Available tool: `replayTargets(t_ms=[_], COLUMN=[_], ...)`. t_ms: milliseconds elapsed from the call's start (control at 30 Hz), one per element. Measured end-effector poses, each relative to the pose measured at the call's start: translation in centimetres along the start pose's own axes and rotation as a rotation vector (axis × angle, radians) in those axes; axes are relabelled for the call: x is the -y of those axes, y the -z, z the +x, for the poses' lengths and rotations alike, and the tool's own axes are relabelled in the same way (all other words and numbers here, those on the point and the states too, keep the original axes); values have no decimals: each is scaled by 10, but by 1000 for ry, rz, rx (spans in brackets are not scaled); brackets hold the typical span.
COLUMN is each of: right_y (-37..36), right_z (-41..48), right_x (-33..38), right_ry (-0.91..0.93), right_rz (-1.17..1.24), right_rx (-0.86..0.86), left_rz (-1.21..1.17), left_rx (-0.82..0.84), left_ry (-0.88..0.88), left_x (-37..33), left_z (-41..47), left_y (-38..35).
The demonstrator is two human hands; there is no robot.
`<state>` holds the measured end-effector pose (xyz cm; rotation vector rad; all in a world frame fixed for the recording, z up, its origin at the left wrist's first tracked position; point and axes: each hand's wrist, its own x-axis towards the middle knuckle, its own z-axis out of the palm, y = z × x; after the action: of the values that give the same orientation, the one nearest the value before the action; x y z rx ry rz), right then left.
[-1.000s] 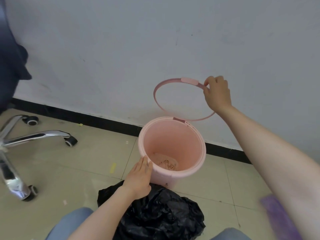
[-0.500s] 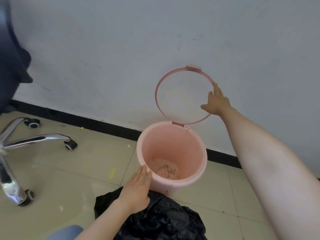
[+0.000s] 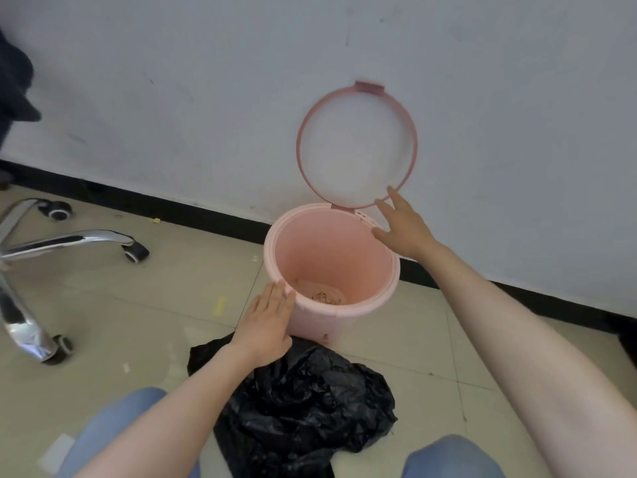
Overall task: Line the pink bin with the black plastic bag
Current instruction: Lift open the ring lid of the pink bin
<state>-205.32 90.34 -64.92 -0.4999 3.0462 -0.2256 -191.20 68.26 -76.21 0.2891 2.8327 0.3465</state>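
Pink bin [image 3: 344,250] stands upright, mouth up, ring lid [image 3: 357,146] raised at 12 o'clock; left hand [image 3: 267,322] flat against its wall, right hand [image 3: 403,225] spread, empty; black plastic bag [image 3: 303,401] crumpled at 6.

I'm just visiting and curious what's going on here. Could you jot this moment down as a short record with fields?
bin: pink bin on the tiled floor by the wall, some debris at the bottom, no liner in it
ring: hinged pink ring flipped up against the wall
bag: black bag crumpled on the floor in front of the bin
left hand: left hand flat against the bin's near side, open
right hand: right hand open, by the bin's far rim
nearby: chair base to the left
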Motion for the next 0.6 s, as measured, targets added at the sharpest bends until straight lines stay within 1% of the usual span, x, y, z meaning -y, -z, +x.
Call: replayTargets(t_ms=[67, 167, 200, 300, 367, 467, 600], right_y=[-12, -40, -52, -96, -127, -171, -216], right_z=[-22, -59, -70, -101, -119, -139, -150], right_x=[7, 22, 27, 43, 56, 71, 88], right_ry=[42, 184, 239, 339, 372, 365, 255], right_rz=[37, 90, 97, 153, 185, 202, 96], right_rx=[-43, -226, -293, -371, -343, -197, 128], left_rz=[-40, -153, -175, -188, -188, -170, -175], left_rx=[-46, -126, -131, -76, -31, 27, 81], left_ry=[30, 142, 190, 318, 371, 421, 463], left_x=[1, 6, 9, 20, 26, 31, 40], left_z=[-3, -17, -23, -40, -48, -56, -61], left_y=[-4, -19, -26, -54, -71, -91, -116])
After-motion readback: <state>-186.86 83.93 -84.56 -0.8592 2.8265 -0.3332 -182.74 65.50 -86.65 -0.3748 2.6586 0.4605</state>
